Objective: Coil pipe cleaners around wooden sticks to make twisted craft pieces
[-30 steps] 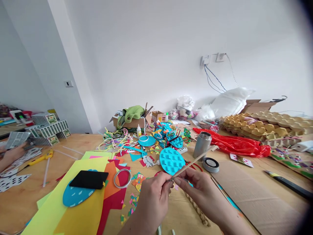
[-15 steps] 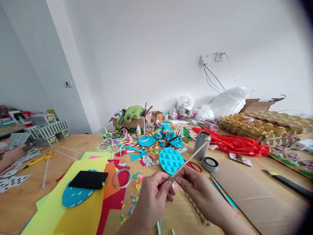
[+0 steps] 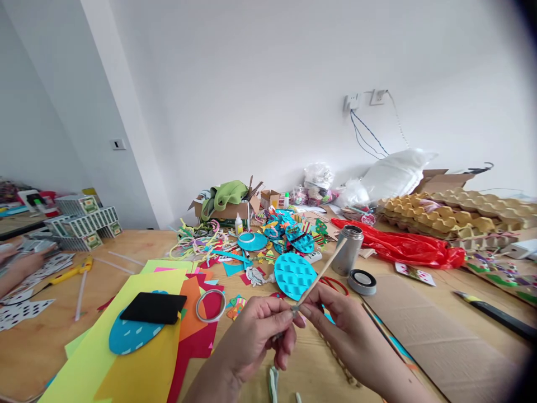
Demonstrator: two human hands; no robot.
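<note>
Desk (image 3: 312,369), near edge: our left hand (image 3: 266,327) and right hand (image 3: 338,319) pinch one slim, pale stick (image 3: 319,274); beyond, diamond-patterned blue disc (image 3: 291,274).

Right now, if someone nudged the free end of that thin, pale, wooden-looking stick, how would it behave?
The thin, pale, wooden-looking stick projects upward without sagging, so it's probably stiff. Its slim build suggests it's light, and it might snap under hard bending.
</note>
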